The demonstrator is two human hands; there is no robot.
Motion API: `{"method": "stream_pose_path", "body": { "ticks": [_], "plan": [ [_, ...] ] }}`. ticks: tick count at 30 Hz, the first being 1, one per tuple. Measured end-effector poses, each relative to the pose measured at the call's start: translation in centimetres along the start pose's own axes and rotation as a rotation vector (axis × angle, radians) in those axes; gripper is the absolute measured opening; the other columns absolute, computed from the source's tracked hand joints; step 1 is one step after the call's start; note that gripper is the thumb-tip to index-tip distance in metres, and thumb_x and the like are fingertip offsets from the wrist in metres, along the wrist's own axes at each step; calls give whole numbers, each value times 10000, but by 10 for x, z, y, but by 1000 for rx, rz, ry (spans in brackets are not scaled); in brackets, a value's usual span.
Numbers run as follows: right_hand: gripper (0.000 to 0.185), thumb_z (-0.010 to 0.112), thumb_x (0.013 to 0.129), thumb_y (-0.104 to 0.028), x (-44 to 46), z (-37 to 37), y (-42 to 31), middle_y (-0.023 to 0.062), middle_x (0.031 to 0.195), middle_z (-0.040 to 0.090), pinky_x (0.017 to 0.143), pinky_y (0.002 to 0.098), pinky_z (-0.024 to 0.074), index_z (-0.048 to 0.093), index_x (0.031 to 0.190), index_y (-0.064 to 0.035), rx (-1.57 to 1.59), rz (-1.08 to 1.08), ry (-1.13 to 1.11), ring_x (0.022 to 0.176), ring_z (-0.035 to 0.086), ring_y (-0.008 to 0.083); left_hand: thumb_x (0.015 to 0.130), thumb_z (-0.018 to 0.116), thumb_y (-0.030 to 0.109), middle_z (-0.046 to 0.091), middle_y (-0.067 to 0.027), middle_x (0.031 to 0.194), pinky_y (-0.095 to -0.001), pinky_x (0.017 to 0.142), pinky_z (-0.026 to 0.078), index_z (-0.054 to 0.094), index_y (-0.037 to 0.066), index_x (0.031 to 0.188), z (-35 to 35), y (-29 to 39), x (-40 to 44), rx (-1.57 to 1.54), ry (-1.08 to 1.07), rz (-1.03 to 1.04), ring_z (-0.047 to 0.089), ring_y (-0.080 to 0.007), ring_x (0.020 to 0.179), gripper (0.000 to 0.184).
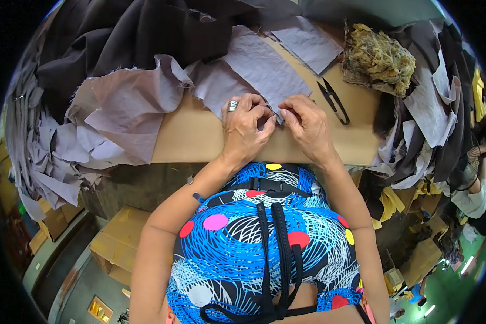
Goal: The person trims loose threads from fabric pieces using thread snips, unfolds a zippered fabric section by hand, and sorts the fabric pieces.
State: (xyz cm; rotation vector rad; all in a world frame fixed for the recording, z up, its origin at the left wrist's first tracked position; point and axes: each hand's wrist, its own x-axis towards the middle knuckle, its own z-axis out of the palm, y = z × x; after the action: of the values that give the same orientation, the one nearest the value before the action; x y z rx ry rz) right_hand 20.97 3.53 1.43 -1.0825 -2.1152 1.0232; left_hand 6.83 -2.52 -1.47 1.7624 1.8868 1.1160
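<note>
My left hand (247, 125), with a ring on one finger, pinches the near corner of a grey-lilac fabric piece (264, 62). Close beside it, my right hand (306, 123) has thumb and fingertips pressed together at the same corner. A small dark bit shows between the two hands, too small to name. Both hands are over the tan tabletop (200, 143). To the right of my right hand lies a pair of black thread snips (333, 101). Another folded fabric piece (308, 43) rests further back.
Dark brown cloth (129, 43) is heaped at the back left, with crumpled lilac cloth (129, 102) before it. A yellowish fibrous clump (380, 59) sits at the back right. More fabric (432, 108) hangs over the right edge. Cardboard boxes (119, 237) stand on the floor.
</note>
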Motion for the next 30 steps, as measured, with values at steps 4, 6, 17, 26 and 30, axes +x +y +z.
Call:
{"method": "stream_pose_path", "body": {
  "ticks": [4,6,17,26,30],
  "plan": [
    [108,624,727,-29,0,0,1,144,825,575,653,374,469,588,823,4,-20,38,-51,740,581,311,667,686,142,593,-54,861,-371,793,342,651,75,705,1,0,0,10,14,-8,523,-229,824,84],
    [107,630,709,-36,0,4,3,139,822,561,647,383,467,581,799,-5,-87,10,-46,736,573,318,662,686,137,594,-49,861,-368,796,339,651,79,701,2,-1,0,6,20,-10,525,-227,821,79],
    [86,601,693,-11,1,11,9,128,851,525,661,411,470,552,764,-14,-255,-99,-17,742,567,331,630,668,58,574,-48,930,-371,813,363,629,90,800,1,-4,-3,45,46,93,524,-232,839,177],
    [95,601,699,-2,1,8,11,131,895,533,679,412,467,548,777,-8,-197,-83,-45,768,565,339,643,615,47,542,-60,1059,-347,809,431,608,46,1007,-9,-19,-3,203,-121,547,534,-227,941,363],
    [134,606,705,-5,8,0,13,147,948,538,739,426,457,539,820,-5,-321,-113,22,879,541,361,686,585,84,543,-65,1057,-349,807,431,606,29,1011,-15,-18,0,265,-176,616,541,-208,939,331]
  ]
}}
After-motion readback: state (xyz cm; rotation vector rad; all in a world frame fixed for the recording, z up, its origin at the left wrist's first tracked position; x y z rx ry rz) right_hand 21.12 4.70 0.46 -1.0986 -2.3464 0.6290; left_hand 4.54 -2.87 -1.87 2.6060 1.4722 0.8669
